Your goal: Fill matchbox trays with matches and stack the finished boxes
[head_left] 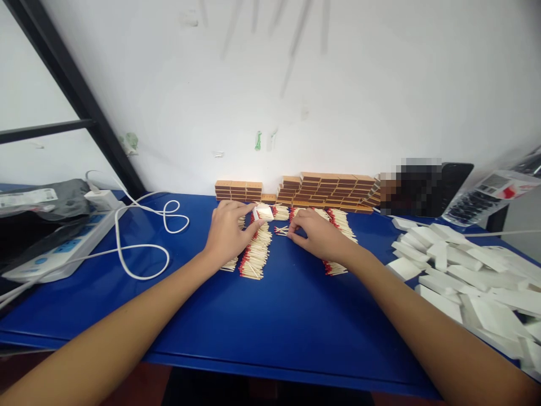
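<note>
Small white box [264, 212], open-topped and made of thin card, held just above the blue table [274, 327]. It is judged very light and easily crushed, best taken by its two long side walls with slight pressure. The left hand [227, 232] grasps it so, thumb beneath and forefinger along the near edge, palm down, wrist low, forearm running back toward the viewer. Just right of the box lie a few loose matches [280, 230], red-tipped, stiff but brittle, and light enough to scatter. They are best pinched at mid-shaft. The right hand [321, 237] reaches them with curled fingertips, knuckles raised; whether the fingers have closed on a match cannot be told. Bundled rows of matches [256, 256] lie below and to either side of the box, partly under both hands. Behind the box, stacked brown matchboxes [325, 189] line the wall. Far right of it lies a heap of white card pieces [465, 270] and a calculator [486, 197]; far left, a power strip [63, 248] and a looped white cable [139, 242].
</note>
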A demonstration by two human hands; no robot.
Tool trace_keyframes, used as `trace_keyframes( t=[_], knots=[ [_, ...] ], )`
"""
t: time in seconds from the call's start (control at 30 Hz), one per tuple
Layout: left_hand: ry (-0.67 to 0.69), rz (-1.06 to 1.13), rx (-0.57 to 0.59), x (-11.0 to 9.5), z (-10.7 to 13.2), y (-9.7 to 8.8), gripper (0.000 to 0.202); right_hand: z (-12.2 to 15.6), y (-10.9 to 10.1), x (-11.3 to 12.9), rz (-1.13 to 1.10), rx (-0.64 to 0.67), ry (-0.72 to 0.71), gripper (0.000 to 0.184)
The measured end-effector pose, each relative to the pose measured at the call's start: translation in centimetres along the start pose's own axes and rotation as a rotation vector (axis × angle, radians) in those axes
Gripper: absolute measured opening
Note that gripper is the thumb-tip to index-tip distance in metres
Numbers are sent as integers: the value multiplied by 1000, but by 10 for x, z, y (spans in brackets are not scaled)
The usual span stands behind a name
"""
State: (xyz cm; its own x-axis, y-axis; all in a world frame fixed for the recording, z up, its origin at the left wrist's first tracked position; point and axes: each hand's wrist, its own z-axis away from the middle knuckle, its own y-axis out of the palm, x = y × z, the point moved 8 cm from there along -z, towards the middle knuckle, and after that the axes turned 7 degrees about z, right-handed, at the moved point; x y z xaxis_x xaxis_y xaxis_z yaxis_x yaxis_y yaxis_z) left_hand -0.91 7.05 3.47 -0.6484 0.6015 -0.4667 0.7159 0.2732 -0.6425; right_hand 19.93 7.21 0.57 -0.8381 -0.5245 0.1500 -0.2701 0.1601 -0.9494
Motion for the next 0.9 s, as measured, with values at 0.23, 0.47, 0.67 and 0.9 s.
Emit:
trace_keyframes(
  t=[0.23, 0.47, 0.67, 0.9],
  knots=[
    [-2, 3, 21, -1, 0, 2, 35, 1, -1, -5, -29, -17, 3, 13],
    [3, 15, 23, -2, 1, 3, 35, 1, 3, -6, -34, 23, 21, 13],
    [5, 12, 16, -3, 1, 3, 34, 1, 1, -7, -56, -7, 5, 8],
    [18, 13, 17, -2, 1, 3, 33, 0, 3, -9, -54, 35, 21, 14]
  ],
)
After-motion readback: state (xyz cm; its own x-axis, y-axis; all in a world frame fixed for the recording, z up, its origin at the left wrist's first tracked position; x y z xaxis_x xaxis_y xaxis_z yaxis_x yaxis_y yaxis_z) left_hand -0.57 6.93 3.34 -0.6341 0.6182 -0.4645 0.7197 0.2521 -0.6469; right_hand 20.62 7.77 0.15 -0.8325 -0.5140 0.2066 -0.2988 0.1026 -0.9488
